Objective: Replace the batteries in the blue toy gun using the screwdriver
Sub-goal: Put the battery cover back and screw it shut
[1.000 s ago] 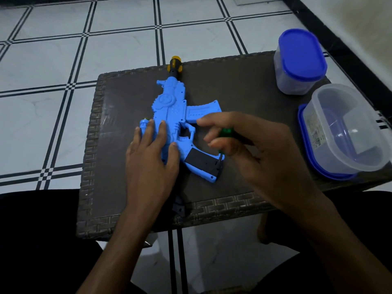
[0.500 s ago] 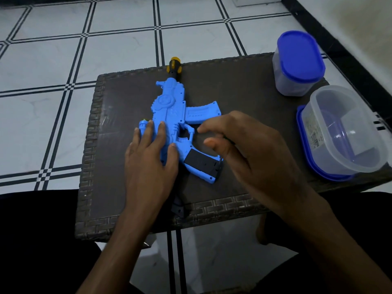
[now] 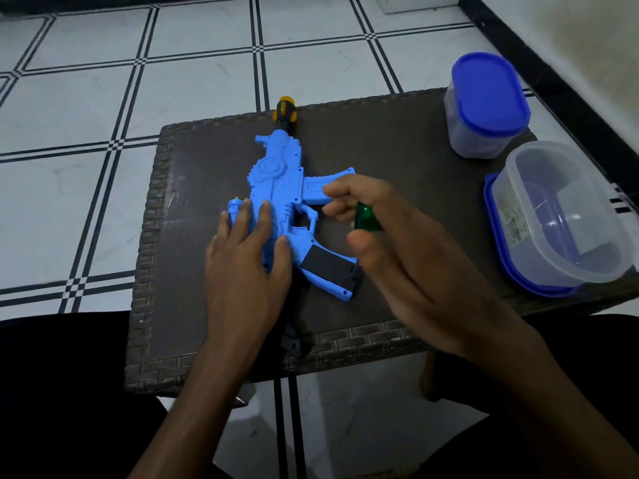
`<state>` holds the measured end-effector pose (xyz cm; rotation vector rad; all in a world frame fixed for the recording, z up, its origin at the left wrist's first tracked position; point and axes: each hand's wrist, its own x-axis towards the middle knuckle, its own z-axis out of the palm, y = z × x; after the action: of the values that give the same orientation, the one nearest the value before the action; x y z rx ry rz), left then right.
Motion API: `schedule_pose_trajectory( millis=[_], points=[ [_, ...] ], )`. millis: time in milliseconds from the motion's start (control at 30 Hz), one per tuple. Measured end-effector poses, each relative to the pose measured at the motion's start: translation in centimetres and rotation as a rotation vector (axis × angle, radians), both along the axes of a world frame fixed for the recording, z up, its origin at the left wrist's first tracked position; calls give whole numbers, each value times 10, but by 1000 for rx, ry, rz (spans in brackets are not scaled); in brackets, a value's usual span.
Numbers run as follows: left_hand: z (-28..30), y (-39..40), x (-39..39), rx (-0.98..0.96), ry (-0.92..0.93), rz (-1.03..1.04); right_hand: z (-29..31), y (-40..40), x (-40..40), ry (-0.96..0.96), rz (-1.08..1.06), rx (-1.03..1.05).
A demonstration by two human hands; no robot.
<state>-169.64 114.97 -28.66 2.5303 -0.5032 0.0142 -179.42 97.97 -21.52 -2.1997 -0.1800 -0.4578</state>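
vs. half a second back: the green screwdriver handle (image 3: 367, 218), then hidden under the right hand (image 3: 404, 257), now shows above the thumb; the hand sits slightly higher and its fingers are more spread. toy gun and left hand unmoved.

right hand: loosely curled, fingers apart, thumb tip out in front. the handle stands between thumb and fingers, cupped rather than squeezed. shaft and tip hidden behind the hand, so cannot tell whether the tip meets the gun. index fingertip lies over the gun's magazine.

left hand (image 3: 247, 257): flat, fingers spread and together pressing the rear body of the blue toy gun (image 3: 281, 198); holds nothing.

gun lies flat on its side mid-table (image 3: 193, 305), muzzle away from the person, black battery cover (image 3: 326, 264) on the grip facing up, in place.

right edge of table: lidded jar (image 3: 485, 105), open clear container (image 3: 560, 216) just beside it.
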Motion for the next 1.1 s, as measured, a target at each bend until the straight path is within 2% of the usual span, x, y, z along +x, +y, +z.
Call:
schedule_pose_trajectory(
  millis=[100, 267, 400, 633, 733, 867, 1100],
  points=[
    [0, 0, 0, 8, 5, 2, -1, 1, -2, -23, 15, 94],
    [-1, 0, 1, 5, 6, -2, 1, -1, 1, -109, -68, 0],
    [-1, 0, 1, 3, 3, 3, 0, -2, -3, -153, -131, 15],
    [3, 3, 1, -16, 66, -28, -1, -24, -4, -296, -439, 144],
    [4, 16, 5, -42, 144, -138, -12, -39, -3, -182, -523, 57],
    [17, 36, 17, -40, 285, -280, -30, -51, -1, 42, -567, -169],
    [33, 28, 41, 230, 51, -513, -45, -53, 3, 290, -527, -297]
  ],
)
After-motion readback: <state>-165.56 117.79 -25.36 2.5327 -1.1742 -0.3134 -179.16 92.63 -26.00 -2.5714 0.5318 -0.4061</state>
